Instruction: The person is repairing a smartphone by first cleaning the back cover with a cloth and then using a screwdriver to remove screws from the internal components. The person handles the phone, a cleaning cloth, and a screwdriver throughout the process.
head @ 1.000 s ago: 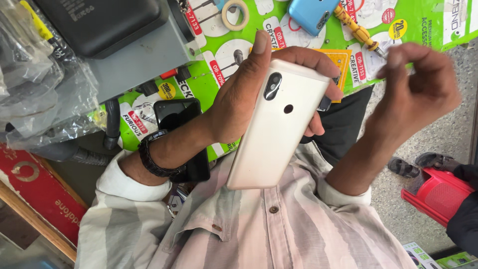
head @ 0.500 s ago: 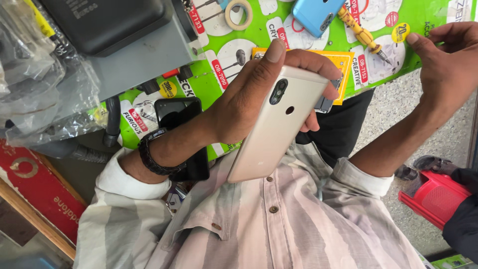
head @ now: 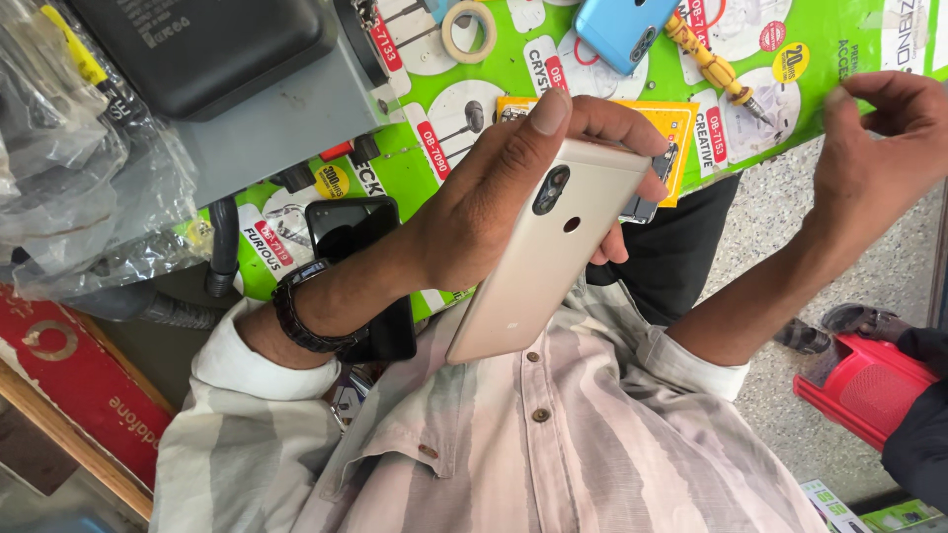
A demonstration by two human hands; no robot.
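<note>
Gold phone (head: pixel 538 259) still gripped by left hand (head: pixel 494 212); right hand (head: pixel 889 138) withdrawn rightward, fingers loosely curled.

light: bright, even daylight | shadows: soft | glare: faint on plastic bags (head: pixel 69 188) | focus: sharp, edges perhaps slightly stretched

A green printed sheet (head: pixel 790 99) with white circles is spread at top; a yellow package (head: pixel 681 123) lies on it; a red box (head: pixel 69 385) is seen at lower left.
</note>
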